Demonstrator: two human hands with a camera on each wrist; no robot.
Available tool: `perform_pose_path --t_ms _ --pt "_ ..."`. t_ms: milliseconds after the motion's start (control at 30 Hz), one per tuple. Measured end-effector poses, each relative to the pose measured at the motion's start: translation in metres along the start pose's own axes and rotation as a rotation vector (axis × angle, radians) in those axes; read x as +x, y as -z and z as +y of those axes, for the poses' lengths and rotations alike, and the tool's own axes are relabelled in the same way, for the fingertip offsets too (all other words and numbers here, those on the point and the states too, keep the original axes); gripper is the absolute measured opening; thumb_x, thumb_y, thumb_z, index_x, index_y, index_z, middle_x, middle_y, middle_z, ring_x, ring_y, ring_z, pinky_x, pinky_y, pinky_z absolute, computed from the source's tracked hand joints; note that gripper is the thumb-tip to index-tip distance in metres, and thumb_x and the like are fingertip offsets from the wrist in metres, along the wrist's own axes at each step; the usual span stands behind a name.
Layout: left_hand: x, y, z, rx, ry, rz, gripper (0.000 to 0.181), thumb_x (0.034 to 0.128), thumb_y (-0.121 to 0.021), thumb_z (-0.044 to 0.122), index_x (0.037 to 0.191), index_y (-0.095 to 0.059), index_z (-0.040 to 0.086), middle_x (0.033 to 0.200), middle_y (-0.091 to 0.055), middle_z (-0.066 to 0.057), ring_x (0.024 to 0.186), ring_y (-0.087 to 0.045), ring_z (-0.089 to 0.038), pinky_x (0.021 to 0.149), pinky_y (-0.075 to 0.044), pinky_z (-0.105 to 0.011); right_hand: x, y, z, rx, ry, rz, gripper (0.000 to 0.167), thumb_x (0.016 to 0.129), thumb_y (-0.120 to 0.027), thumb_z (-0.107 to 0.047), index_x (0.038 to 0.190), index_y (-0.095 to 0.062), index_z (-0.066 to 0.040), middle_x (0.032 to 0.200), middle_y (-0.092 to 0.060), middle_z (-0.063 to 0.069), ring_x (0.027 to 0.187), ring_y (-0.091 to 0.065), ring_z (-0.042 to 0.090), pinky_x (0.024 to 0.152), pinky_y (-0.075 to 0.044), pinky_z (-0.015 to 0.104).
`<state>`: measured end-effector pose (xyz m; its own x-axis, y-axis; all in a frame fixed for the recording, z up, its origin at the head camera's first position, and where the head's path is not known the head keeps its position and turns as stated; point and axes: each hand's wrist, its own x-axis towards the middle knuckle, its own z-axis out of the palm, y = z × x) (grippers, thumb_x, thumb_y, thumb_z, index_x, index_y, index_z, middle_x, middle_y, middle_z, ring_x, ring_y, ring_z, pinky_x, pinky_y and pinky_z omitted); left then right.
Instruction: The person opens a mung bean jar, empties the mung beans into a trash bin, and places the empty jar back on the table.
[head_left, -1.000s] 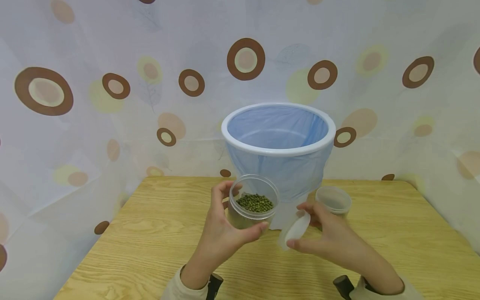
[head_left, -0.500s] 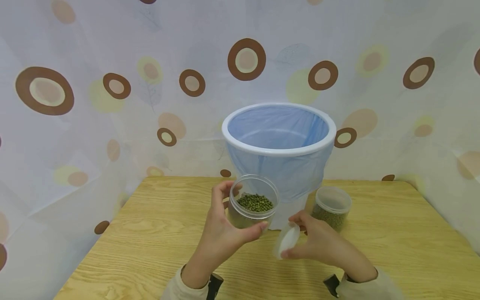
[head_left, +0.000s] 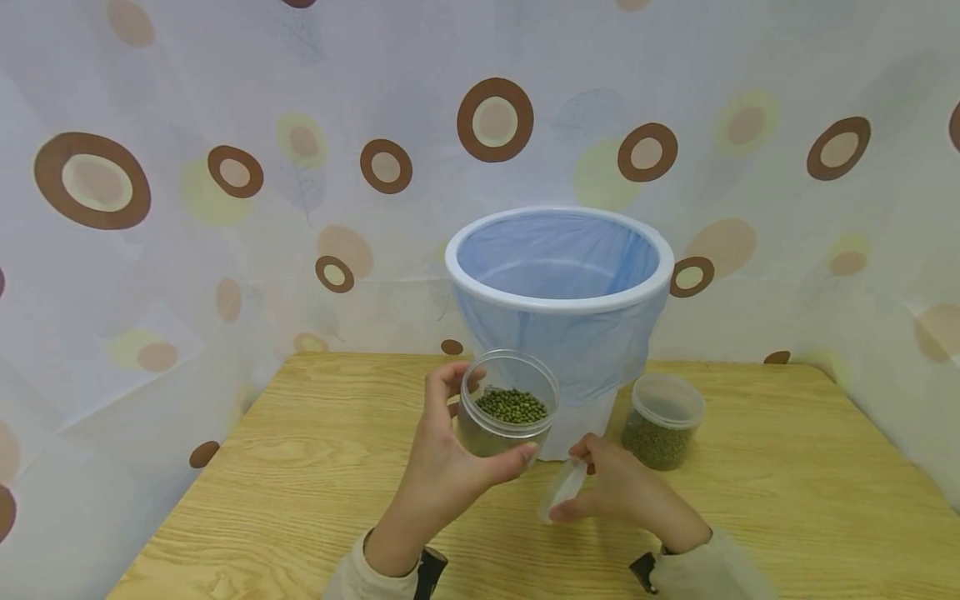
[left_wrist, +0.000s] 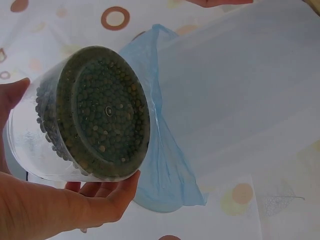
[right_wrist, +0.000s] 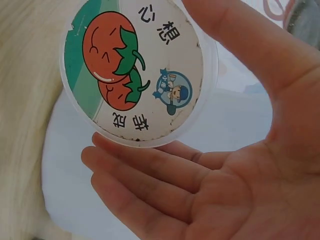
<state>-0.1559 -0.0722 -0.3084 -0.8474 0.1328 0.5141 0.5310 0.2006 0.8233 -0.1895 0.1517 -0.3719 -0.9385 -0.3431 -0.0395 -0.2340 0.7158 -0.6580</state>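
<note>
My left hand (head_left: 442,475) grips a clear plastic jar (head_left: 504,442) from its left side, holding it above the table and tilted. Green mung beans (head_left: 512,406) fill its lower part; in the left wrist view they show through the jar's base (left_wrist: 107,115). Lower right of it, my right hand (head_left: 622,487) pinches a round plastic lid (head_left: 564,493) on edge between thumb and fingers. The right wrist view shows the lid's label (right_wrist: 150,50), printed with red tomatoes. A second clear jar (head_left: 662,442), lidless and holding small dark grains, stands just beyond the right hand.
A white bin (head_left: 577,429) lined with a blue plastic bag (head_left: 562,346) stands behind both hands, its white rim (head_left: 558,304) facing up. The wooden table (head_left: 285,492) ends at a patterned cloth backdrop (head_left: 300,208).
My right hand has moved left and down toward me with the lid, uncovering the second jar. The left hand and its jar have stayed nearly still.
</note>
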Motion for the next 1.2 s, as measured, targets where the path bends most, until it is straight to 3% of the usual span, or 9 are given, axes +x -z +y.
perform_pose_path --t_ms 233,467,767,1200 --pt "0.0 0.001 0.0 0.004 0.001 -0.006 0.084 0.0651 -0.088 0.015 0.13 -0.035 0.006 0.128 -0.048 -0.014 0.114 -0.049 -0.029 0.094 -0.038 -0.05 0.005 -0.01 0.002 0.003 0.025 0.024 0.07 0.059 -0.091 -0.029 0.108 -0.055 0.005 0.094 -0.057 0.01 0.085 -0.055 0.024 0.074 -0.048 0.04" --pt "0.0 0.001 0.0 -0.004 0.001 -0.015 0.083 0.0663 -0.087 0.015 0.13 -0.034 0.005 0.129 -0.048 -0.014 0.114 -0.048 -0.028 0.094 -0.038 -0.049 0.007 -0.013 0.001 0.023 -0.026 0.0 0.074 0.062 -0.09 -0.031 0.114 -0.052 0.003 0.102 -0.061 0.013 0.096 -0.058 0.029 0.082 -0.049 0.046" --pt "0.001 0.0 0.001 -0.001 0.011 -0.01 0.086 0.0643 -0.087 0.013 0.132 -0.034 0.008 0.131 -0.047 -0.013 0.116 -0.047 -0.027 0.095 -0.037 -0.049 0.012 -0.019 0.006 0.031 0.043 -0.017 0.074 0.065 -0.089 -0.03 0.116 -0.05 0.006 0.107 -0.062 0.017 0.097 -0.06 0.035 0.08 -0.051 0.048" --pt "-0.001 0.0 -0.001 -0.007 0.026 -0.002 0.086 0.0639 -0.088 0.014 0.132 -0.034 0.007 0.13 -0.048 -0.013 0.115 -0.048 -0.029 0.095 -0.038 -0.049 0.012 -0.024 0.007 0.035 0.027 -0.013 0.071 0.064 -0.09 -0.03 0.115 -0.051 0.002 0.109 -0.062 0.016 0.1 -0.059 0.036 0.083 -0.049 0.05"
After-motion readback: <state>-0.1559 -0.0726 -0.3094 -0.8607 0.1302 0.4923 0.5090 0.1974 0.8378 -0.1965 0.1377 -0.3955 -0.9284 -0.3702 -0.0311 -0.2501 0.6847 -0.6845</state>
